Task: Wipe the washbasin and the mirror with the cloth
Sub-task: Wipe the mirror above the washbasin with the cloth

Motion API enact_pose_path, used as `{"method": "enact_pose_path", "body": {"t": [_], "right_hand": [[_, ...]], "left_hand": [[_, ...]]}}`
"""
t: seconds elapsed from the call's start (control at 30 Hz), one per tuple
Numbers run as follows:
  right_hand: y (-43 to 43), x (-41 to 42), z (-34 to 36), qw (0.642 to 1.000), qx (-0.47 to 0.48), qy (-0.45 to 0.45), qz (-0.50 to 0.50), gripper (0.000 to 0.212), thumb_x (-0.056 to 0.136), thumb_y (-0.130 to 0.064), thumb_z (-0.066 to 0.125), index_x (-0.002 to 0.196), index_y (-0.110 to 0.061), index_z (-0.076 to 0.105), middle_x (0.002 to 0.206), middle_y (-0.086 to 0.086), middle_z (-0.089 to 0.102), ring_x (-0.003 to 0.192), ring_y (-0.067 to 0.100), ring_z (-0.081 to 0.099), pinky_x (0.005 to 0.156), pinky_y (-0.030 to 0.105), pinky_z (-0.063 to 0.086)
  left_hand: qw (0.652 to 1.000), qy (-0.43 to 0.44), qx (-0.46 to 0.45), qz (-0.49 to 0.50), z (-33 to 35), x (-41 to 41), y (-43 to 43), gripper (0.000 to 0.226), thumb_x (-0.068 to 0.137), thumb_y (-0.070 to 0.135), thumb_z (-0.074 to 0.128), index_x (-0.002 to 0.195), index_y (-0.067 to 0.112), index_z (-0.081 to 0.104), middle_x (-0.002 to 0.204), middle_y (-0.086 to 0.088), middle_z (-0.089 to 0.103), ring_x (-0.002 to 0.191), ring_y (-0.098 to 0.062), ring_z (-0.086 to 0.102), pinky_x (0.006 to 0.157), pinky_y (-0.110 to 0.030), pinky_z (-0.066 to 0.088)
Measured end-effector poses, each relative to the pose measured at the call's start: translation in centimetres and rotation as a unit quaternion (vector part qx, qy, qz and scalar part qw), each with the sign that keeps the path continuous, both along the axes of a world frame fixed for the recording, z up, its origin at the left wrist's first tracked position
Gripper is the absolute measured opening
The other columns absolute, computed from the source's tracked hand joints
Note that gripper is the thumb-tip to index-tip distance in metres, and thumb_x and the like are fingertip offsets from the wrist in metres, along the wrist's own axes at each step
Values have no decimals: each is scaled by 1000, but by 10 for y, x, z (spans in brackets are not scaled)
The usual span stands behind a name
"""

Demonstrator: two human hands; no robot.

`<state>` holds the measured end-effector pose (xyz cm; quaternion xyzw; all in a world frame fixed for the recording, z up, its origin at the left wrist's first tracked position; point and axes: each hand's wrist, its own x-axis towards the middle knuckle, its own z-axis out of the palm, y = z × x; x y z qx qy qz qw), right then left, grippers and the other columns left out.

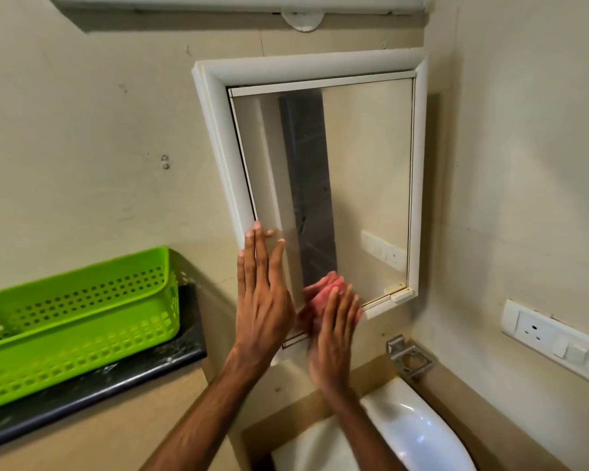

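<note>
A white-framed mirror (364, 171) hangs on the beige wall ahead. My left hand (262, 294) lies flat with fingers spread against the mirror's lower left corner and frame. My right hand (334, 338), blurred by motion, presses a pink cloth (323, 294) against the glass near the bottom edge. The cloth is bunched and partly hidden under my fingers. The white washbasin (412, 433) sits below the mirror at the bottom right, partly covered by my right forearm.
A bright green perforated basket (79, 317) stands on a dark stone shelf (92, 389) to the left. A chrome holder (410, 358) is fixed to the wall above the basin. A white socket and switch panel (555, 338) is on the right wall.
</note>
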<state>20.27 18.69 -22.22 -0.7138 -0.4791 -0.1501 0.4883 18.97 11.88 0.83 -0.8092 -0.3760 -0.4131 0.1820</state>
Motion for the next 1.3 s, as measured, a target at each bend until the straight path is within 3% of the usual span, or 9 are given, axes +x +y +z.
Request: {"method": "enact_pose_path", "body": {"t": [0.07, 0.1, 0.3, 0.77, 0.87, 0.97, 1.07, 1.17, 1.3], "right_hand": [[-33, 158, 83, 997, 60, 57, -1, 73, 107, -33, 42, 166, -8, 6, 174, 17, 7, 161, 37, 8, 128, 61, 18], [-42, 177, 71, 983, 71, 34, -163, 72, 108, -33, 41, 166, -7, 8, 174, 16, 7, 161, 36, 9, 128, 60, 19], [-34, 246, 107, 974, 76, 143, -159, 66, 110, -42, 21, 166, -10, 8, 175, 13, 9, 162, 33, 9, 129, 57, 17], [-69, 64, 46, 993, 20, -77, 92, 75, 104, -38, 43, 165, -7, 13, 174, 20, 7, 160, 44, 5, 126, 67, 17], [-72, 69, 26, 982, 22, -143, 125, 86, 95, -21, 60, 166, -13, 13, 175, 16, 6, 160, 43, 7, 118, 74, 29], [-69, 77, 35, 976, 33, -178, 125, 106, 85, -22, 74, 167, -18, 7, 175, 13, 3, 161, 39, 6, 119, 72, 27], [-57, 83, 70, 969, 71, -186, 146, 86, 98, -31, 58, 167, -20, 9, 175, 13, 8, 161, 40, 10, 120, 74, 24], [-43, 88, 134, 959, 116, -202, 163, 72, 105, -39, 48, 165, -16, 15, 175, 12, 9, 160, 41, 13, 124, 72, 15], [-31, 93, 250, 946, 156, -252, 130, 71, 107, -51, 36, 165, -16, 14, 175, 12, 9, 162, 37, 8, 125, 69, 13]], "left_hand": [[1000, -23, -13, -1, 1, -5, -2, 80, 85, -4, 51, 158, 3, 17, 165, -21, -10, 154, -35, -8, 124, -55, 9], [999, -31, -21, -1, -1, -7, -3, 86, 82, -9, 52, 158, 2, 13, 164, -22, -11, 154, -35, -9, 124, -56, 10], [983, -103, -122, -85, -6, -20, -9, 93, 91, -2, 56, 157, 3, -11, 165, -12, -19, 155, -27, -5, 118, -53, 30], [959, -140, -219, -111, 0, -35, -16, 109, 83, -7, 56, 157, 27, -16, 136, -39, 42, 113, -47, 56, 93, -59, 51], [954, -155, -222, -125, 1, -40, -18, 103, 84, -9, 54, 159, 23, -8, 119, 2, 64, 88, -13, 65, 80, -35, 57], [947, -183, -232, -130, 4, -46, -12, 95, 86, -10, 51, 160, 25, 4, 81, 24, 39, 69, 15, 36, 69, -21, 48], [946, -195, -223, -130, 13, -49, -15, 85, 89, -7, 50, 159, 24, 16, 103, -25, 61, 69, 19, 35, 75, -13, 42], [946, -224, -190, -136, 25, -42, -24, 64, 99, 6, 48, 158, 17, 24, 132, -10, 62, 95, 19, 56, 94, -7, 43], [942, -261, -129, -165, 58, -28, -25, 51, 107, 18, 40, 156, 13, 29, 157, 6, 36, 142, -1, 35, 120, -24, 29]]}}
